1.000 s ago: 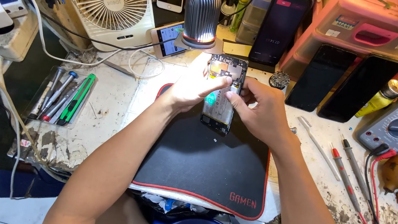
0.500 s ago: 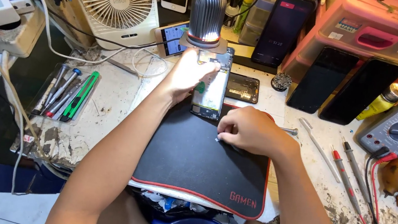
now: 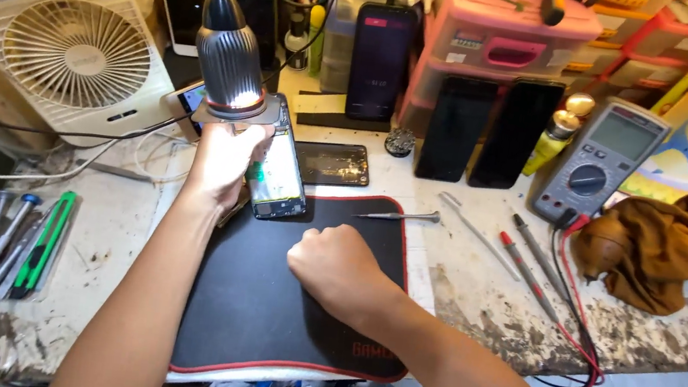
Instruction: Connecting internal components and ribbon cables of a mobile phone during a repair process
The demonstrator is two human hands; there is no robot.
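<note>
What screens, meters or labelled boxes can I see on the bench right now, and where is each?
Opened phone: in the left hand, under the lamp.
Dark phone: flat, just behind the mat.
Phone: upright at the back, dark purple screen.
Two black phones: leaning on pink drawers.
Grey multimeter: right, grey display.

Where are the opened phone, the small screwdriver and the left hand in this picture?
opened phone (image 3: 280,179): head view, its exposed inside.
small screwdriver (image 3: 398,217): head view, mid-shaft.
left hand (image 3: 221,165): head view, its back.
</note>
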